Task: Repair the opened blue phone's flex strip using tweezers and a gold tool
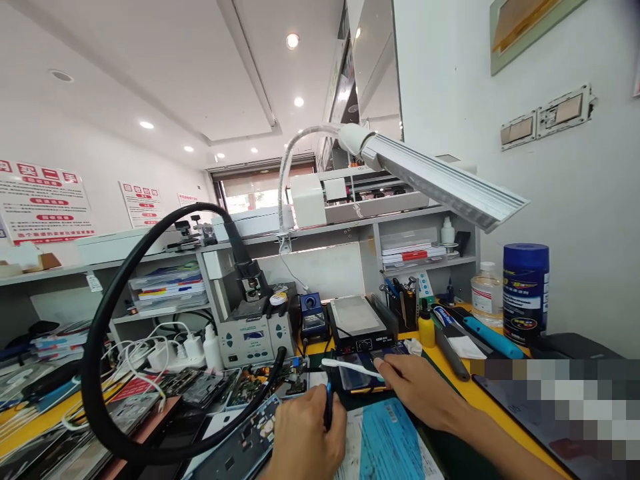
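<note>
My left hand (305,433) is closed round a thin blue-handled tool (329,403) held upright near the front of the bench. My right hand (415,390) rests on a dark phone (357,377) lying flat on the mat, its fingers curled round a white toothbrush-like tool (350,367) that lies across the phone's top. The two hands are close together, the left just below and left of the phone.
A thick black hose (100,347) loops over the left of the bench from a grey rework station (253,337). A heating plate (357,320), tool holder (405,303), yellow bottle (426,330), blue canister (525,293) and a desk lamp (440,183) stand behind. Phone parts litter the left.
</note>
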`<state>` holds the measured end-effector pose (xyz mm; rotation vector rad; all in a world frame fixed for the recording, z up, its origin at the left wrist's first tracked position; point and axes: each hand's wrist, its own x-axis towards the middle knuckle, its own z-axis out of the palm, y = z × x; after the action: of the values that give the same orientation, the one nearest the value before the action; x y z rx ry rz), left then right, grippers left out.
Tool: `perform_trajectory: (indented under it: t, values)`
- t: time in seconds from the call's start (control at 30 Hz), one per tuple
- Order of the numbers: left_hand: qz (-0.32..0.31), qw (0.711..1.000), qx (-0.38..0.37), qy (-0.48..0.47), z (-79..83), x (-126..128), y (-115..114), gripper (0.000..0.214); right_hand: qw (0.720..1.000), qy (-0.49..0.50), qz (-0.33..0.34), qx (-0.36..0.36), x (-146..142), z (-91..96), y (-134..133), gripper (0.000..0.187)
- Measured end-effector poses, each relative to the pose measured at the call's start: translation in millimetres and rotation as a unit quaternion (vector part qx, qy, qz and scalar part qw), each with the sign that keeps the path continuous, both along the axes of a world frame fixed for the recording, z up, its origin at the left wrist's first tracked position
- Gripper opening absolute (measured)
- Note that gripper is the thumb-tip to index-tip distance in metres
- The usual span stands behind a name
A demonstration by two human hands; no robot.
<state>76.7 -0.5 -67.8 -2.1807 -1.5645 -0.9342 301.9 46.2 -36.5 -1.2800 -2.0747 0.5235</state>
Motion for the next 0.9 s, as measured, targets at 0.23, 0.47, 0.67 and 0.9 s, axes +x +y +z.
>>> perform_trajectory:
  t: [0.23,0.47,0.67,0.9]
  values:
    - [0.03,0.999,-0.005,-0.042,-6.0,2,0,0.029,0.984,0.112,0.062,-0.124,-1,11.7,-3,0.044]
    - [0.037,0.996,-0.06,-0.056,-6.9,3,1,0.033,0.906,0.278,0.071,-0.31,14,17.7,3,0.033]
    - [0.047,0.992,-0.098,-0.069,-8.6,2,3,0.032,0.816,0.446,0.082,-0.359,22,23.1,2,0.037]
    - [0.057,0.989,-0.112,-0.081,-10.7,2,5,0.025,0.712,0.603,0.05,-0.356,-4,13.5,13,0.01]
